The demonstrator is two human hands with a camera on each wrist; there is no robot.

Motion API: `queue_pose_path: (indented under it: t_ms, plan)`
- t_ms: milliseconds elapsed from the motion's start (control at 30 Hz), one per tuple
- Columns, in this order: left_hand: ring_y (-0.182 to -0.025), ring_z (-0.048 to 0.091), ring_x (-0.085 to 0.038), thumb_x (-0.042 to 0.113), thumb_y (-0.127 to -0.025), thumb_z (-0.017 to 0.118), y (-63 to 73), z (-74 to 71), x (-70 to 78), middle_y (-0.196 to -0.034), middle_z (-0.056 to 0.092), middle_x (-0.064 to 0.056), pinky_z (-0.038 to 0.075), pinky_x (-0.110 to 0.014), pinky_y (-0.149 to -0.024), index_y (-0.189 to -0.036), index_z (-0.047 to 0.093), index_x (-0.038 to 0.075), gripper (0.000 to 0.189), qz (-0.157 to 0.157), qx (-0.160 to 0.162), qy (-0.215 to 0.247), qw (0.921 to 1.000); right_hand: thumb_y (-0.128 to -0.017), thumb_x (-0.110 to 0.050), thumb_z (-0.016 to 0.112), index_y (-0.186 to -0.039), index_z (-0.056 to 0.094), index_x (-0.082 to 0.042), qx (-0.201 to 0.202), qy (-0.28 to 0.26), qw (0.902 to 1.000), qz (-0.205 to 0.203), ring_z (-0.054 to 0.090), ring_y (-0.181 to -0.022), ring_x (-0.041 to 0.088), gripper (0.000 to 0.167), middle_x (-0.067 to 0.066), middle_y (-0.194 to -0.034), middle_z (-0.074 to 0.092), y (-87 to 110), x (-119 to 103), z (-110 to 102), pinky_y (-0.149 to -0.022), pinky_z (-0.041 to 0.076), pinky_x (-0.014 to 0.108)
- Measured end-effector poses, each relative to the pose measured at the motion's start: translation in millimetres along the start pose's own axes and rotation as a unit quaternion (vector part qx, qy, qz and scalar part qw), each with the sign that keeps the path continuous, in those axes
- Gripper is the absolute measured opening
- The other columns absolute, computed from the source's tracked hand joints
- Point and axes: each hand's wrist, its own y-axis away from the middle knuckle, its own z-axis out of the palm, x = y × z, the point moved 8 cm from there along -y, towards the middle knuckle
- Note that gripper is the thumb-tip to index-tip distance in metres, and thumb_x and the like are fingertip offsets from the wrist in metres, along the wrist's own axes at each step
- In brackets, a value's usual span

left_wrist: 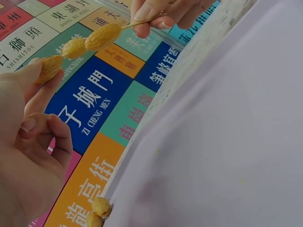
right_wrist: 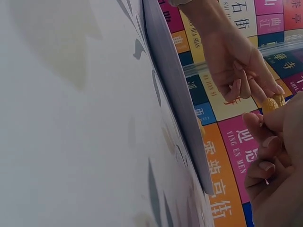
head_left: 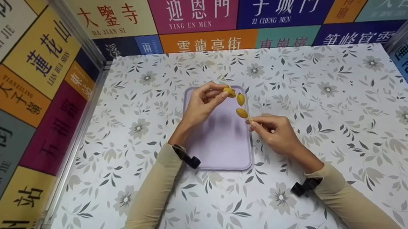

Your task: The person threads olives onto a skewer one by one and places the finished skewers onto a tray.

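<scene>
Three yellow, wrinkled fruits (left_wrist: pixel 102 37) sit in a row on a thin skewer (left_wrist: pixel 129 25), held above the tray's right side. My left hand (head_left: pixel 201 105) pinches the endmost fruit (left_wrist: pixel 49 69) between thumb and fingertips. Lower and to the right, my right hand (head_left: pixel 278 134) pinches the bare part of the skewer just below the nearest fruit (head_left: pixel 241 113). Beneath the hands lies a shallow lilac tray (head_left: pixel 219 164). More yellow fruits (left_wrist: pixel 101 206) show at the tray's edge in the left wrist view; in the head view I cannot make them out.
The tray rests on a white table covering (head_left: pixel 328 135) with grey flowers and leaves. Colourful panels (head_left: pixel 202 13) with Chinese lettering stand along the back, left and right. Each forearm bears a black wrist camera (head_left: pixel 187 157) on a beige sleeve.
</scene>
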Motion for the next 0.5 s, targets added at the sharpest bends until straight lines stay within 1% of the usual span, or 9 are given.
queue_pose_path:
  t_ms: [100, 167, 233, 300, 333, 367, 400, 433, 500]
  plan:
    - [-0.1, 0.08, -0.024, 0.011, -0.104, 0.075, 0.2, -1.3, -0.4, -0.113, 0.083, -0.013, 0.061, -0.03, -0.082, -0.125, 0.074, 0.002, 0.023, 0.004, 0.003, -0.009, 1.0, -0.1, -0.004, 0.077, -0.11, 0.085, -0.008, -0.014, 0.006, 0.9999, 0.007, 0.052, -0.058, 0.008, 0.014, 0.006, -0.088, 0.079, 0.1, 0, 3, -0.05, 0.039, 0.018]
    - [-0.1, 0.08, -0.024, 0.012, -0.103, 0.075, 0.1, -1.5, -0.4, -0.113, 0.083, -0.012, 0.059, -0.028, -0.08, -0.125, 0.074, 0.003, 0.024, 0.005, 0.002, -0.011, 0.9999, -0.098, -0.005, 0.079, -0.111, 0.085, -0.01, -0.018, 0.009, 0.9997, 0.012, 0.052, -0.057, 0.009, 0.015, 0.004, -0.089, 0.08, 0.5, 0, 4, -0.05, 0.039, 0.018]
    - [-0.098, 0.079, -0.022, 0.013, -0.103, 0.076, 0.2, -1.4, -0.4, -0.112, 0.084, -0.01, 0.057, -0.026, -0.076, -0.125, 0.075, 0.004, 0.024, 0.006, 0.001, -0.011, 0.9999, -0.097, -0.006, 0.081, -0.11, 0.086, -0.01, -0.014, 0.015, 0.9997, 0.015, 0.051, -0.056, 0.009, 0.015, 0.002, -0.09, 0.08, 0.7, 1, 4, -0.049, 0.038, 0.018]
    - [-0.091, 0.077, -0.019, 0.014, -0.102, 0.077, 0.1, -2.0, -0.3, -0.111, 0.084, -0.009, 0.052, -0.022, -0.07, -0.124, 0.076, 0.006, 0.023, 0.007, 0.003, -0.016, 0.9998, -0.096, -0.005, 0.082, -0.109, 0.086, -0.011, -0.004, 0.018, 0.9998, 0.011, 0.049, -0.054, 0.008, 0.015, 0.002, -0.089, 0.08, 0.8, 0, 2, -0.048, 0.037, 0.018]
    - [-0.085, 0.075, -0.016, 0.016, -0.102, 0.078, -0.1, -2.8, -0.3, -0.111, 0.084, -0.008, 0.049, -0.022, -0.066, -0.123, 0.077, 0.007, 0.023, 0.007, 0.006, -0.021, 0.9997, -0.097, -0.005, 0.081, -0.109, 0.086, -0.011, 0.002, 0.018, 0.9998, 0.008, 0.049, -0.053, 0.008, 0.015, 0.002, -0.087, 0.08, 0.7, 0, 1, -0.048, 0.036, 0.019]
    - [-0.081, 0.072, -0.015, 0.017, -0.102, 0.078, -0.4, -4.3, 0.2, -0.11, 0.084, -0.007, 0.046, -0.021, -0.064, -0.122, 0.077, 0.008, 0.022, 0.009, 0.01, -0.028, 0.9995, -0.097, -0.005, 0.081, -0.109, 0.086, -0.012, 0.009, 0.019, 0.9998, 0.004, 0.048, -0.053, 0.008, 0.014, 0.004, -0.085, 0.079, 0.6, 0, -1, -0.048, 0.036, 0.019]
    - [-0.081, 0.072, -0.019, 0.018, -0.102, 0.078, -0.9, -6.5, 0.6, -0.11, 0.084, -0.006, 0.045, -0.021, -0.063, -0.122, 0.078, 0.009, 0.022, 0.012, 0.018, -0.034, 0.9992, -0.097, -0.005, 0.081, -0.109, 0.087, -0.012, 0.017, 0.022, 0.9996, -0.001, 0.047, -0.053, 0.008, 0.015, 0.006, -0.083, 0.079, 0.5, 0, -2, -0.047, 0.035, 0.019]
    - [-0.082, 0.072, -0.02, 0.019, -0.103, 0.077, -1.5, -9.0, 0.5, -0.111, 0.084, -0.006, 0.047, -0.021, -0.065, -0.122, 0.078, 0.009, 0.022, 0.013, 0.025, -0.039, 0.9989, -0.098, -0.004, 0.08, -0.109, 0.087, -0.012, 0.024, 0.022, 0.9995, -0.005, 0.046, -0.053, 0.008, 0.015, 0.008, -0.082, 0.078, 0.5, -1, -4, -0.047, 0.034, 0.019]
    - [-0.078, 0.068, -0.024, 0.023, -0.104, 0.076, -2.2, -16.5, -0.3, -0.11, 0.084, -0.004, 0.046, -0.022, -0.065, -0.121, 0.079, 0.01, 0.021, 0.011, 0.048, -0.063, 0.9968, -0.098, -0.004, 0.079, -0.11, 0.087, -0.013, 0.035, 0.02, 0.9992, -0.008, 0.046, -0.052, 0.008, 0.016, 0.01, -0.081, 0.077, 0.1, -1, -7, -0.047, 0.034, 0.019]
